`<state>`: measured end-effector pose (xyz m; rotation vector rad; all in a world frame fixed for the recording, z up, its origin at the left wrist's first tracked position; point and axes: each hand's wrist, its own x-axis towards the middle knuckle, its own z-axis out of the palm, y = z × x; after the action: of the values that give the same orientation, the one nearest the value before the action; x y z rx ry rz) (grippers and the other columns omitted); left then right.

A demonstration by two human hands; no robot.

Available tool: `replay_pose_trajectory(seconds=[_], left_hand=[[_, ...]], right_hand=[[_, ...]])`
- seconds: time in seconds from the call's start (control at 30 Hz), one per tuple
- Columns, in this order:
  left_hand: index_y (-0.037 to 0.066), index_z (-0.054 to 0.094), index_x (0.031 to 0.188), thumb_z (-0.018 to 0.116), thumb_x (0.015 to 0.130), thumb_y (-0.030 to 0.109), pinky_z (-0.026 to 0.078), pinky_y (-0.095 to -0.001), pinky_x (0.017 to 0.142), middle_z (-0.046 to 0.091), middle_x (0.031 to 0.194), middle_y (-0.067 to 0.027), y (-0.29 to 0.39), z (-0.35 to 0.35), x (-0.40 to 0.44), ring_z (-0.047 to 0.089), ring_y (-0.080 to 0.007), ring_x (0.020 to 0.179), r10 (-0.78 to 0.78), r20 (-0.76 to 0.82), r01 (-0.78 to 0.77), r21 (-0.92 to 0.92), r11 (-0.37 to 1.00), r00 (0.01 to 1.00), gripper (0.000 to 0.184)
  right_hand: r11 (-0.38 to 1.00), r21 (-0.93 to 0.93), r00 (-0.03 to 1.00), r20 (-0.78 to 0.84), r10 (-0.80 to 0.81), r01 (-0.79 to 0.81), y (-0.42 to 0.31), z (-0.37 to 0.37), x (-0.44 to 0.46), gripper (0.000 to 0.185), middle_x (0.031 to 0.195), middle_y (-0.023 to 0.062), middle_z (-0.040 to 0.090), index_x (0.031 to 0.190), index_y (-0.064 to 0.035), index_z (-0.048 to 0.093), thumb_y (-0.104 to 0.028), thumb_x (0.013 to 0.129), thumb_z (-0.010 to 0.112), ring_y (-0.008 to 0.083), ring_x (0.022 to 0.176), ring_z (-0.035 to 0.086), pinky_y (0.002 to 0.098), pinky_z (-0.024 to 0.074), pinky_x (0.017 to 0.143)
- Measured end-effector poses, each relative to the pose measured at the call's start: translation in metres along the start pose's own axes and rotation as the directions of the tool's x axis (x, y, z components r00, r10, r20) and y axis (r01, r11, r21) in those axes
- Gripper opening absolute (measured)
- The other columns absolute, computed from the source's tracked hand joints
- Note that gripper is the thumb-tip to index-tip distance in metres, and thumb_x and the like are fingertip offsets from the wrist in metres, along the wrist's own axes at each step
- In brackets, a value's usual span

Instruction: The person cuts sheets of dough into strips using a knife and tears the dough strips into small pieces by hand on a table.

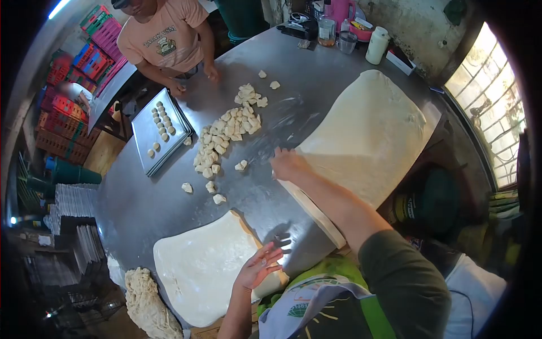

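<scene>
Across the metal table (132, 206), my head feed shows two broad sheets of dough: a far sheet (367, 135) stretching off to the right and a near sheet (197, 265) at the lower left. Beside the near sheet is one rough lump of dough (148, 302). I count about fourteen small balls (164, 137) on the top tray (144, 127) of a stack; the cut pieces (228, 125) are heaped too closely for me to count, with at least five stray pieces (187, 187) lying apart from the heap.

One other person (169, 39) stands across from me, two hands near the tray. That person's shirt (183, 22) carries a line of lettering above a picture, but I can't read it surely; the print on the apron (296, 302) at my end is partly folded away.

The right arm reaches out across the far sheet, its hand (289, 164) at the sheet's left corner, fingers bent; I can't tell whether they pinch the dough. The left hand (259, 268) is over the near sheet's right edge, palm turned inward, fingers spread and holding nothing.
</scene>
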<state>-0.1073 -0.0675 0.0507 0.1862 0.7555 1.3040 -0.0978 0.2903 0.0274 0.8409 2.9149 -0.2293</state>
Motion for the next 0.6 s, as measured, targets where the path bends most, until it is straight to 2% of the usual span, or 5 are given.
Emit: replay_pose_trajectory(seconds=[0.17,0.27,0.43,0.53,0.6], left_hand=[[0.008,0.038,0.148,0.061,0.098,0.022,0.045,-0.0430,0.102,0.055,0.137,-0.0136,-0.012,0.029,0.015,0.054,-0.0272,0.127,0.065,-0.281,-0.009,0.193,0.981,0.957,0.057],[0.007,0.042,0.145,0.064,0.096,0.020,0.048,-0.0366,0.096,0.059,0.130,-0.0107,-0.034,0.033,0.037,0.058,-0.0221,0.118,0.146,-0.399,0.031,0.404,0.914,0.905,0.056],[0.005,0.048,0.138,0.069,0.091,0.020,0.051,-0.0288,0.079,0.062,0.115,-0.0049,-0.057,0.027,0.087,0.061,-0.0134,0.096,0.280,-0.374,-0.011,0.584,0.812,0.884,0.054],[0.005,0.047,0.138,0.068,0.090,0.028,0.051,-0.0303,0.064,0.063,0.106,-0.0056,-0.029,0.015,0.127,0.062,-0.0153,0.079,0.440,-0.375,-0.004,0.757,0.653,0.816,0.058],[0.002,0.053,0.129,0.073,0.089,0.034,0.049,-0.0278,0.067,0.062,0.102,-0.0089,0.006,0.002,0.158,0.058,-0.0135,0.078,0.526,-0.340,0.014,0.849,0.528,0.779,0.055]], right_hand=[[0.883,-0.360,0.946,0.000,-0.324,0.302,-0.005,0.025,-0.015,0.021,0.112,0.0141,0.058,0.101,-0.0129,0.067,-0.018,0.081,0.064,0.0334,0.113,0.053,0.0456,0.0476,0.088],[0.892,0.051,0.865,-0.276,-0.419,0.449,0.007,0.038,-0.064,0.031,0.109,0.0133,0.059,0.105,-0.0126,0.067,-0.008,0.075,0.063,0.0313,0.103,0.056,0.0430,0.0486,0.087],[0.717,0.447,0.838,-0.176,-0.516,0.535,0.025,0.021,-0.146,0.029,0.108,0.0124,0.059,0.107,-0.0123,0.066,-0.008,0.078,0.064,0.0317,0.100,0.059,0.0404,0.0499,0.085],[0.697,0.622,0.921,-0.358,-0.154,0.358,0.029,-0.017,-0.180,0.022,0.105,0.0128,0.062,0.107,-0.0099,0.065,-0.014,0.084,0.063,0.0337,0.094,0.062,0.0406,0.0510,0.083],[0.656,0.687,0.937,-0.336,-0.094,0.312,0.034,-0.025,-0.203,0.022,0.103,0.0137,0.063,0.107,-0.0091,0.064,-0.016,0.085,0.064,0.0344,0.094,0.062,0.0416,0.0510,0.082]])
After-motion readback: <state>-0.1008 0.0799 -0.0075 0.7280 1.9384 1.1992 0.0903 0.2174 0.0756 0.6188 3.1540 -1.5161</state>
